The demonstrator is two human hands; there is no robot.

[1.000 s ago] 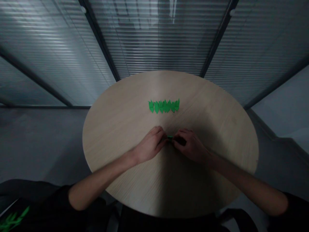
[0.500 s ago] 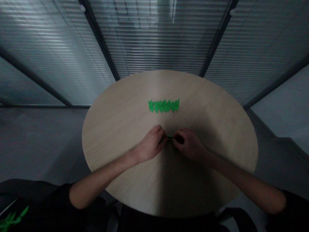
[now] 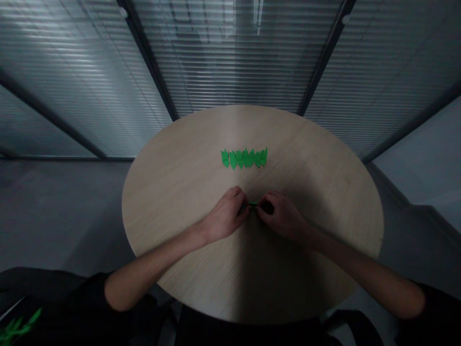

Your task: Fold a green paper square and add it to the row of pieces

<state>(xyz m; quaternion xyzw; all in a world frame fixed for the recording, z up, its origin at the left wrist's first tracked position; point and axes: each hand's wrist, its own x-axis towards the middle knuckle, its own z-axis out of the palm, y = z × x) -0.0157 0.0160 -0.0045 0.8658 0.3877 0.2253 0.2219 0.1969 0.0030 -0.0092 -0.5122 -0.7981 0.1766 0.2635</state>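
Observation:
My left hand (image 3: 225, 215) and my right hand (image 3: 283, 217) meet just above the near middle of the round wooden table (image 3: 173, 192). Fingertips of both hands pinch a small green paper piece (image 3: 253, 204), and most of it is hidden by my fingers. Beyond my hands, a little way off, lies a tight row of several pointed green paper pieces (image 3: 244, 158), overlapping side by side on the tabletop. Neither hand touches that row.
A tuft of green leaf-like paper (image 3: 16, 326) shows at the lower left against dark cloth. My black sleeves cover my upper arms. Behind the table stand glass panels with slatted blinds (image 3: 237, 57), and a grey floor surrounds the table.
My hands stay together on the small green piece, with only slight finger movement. Less of the green piece shows between my fingers. The row on the table has not moved.

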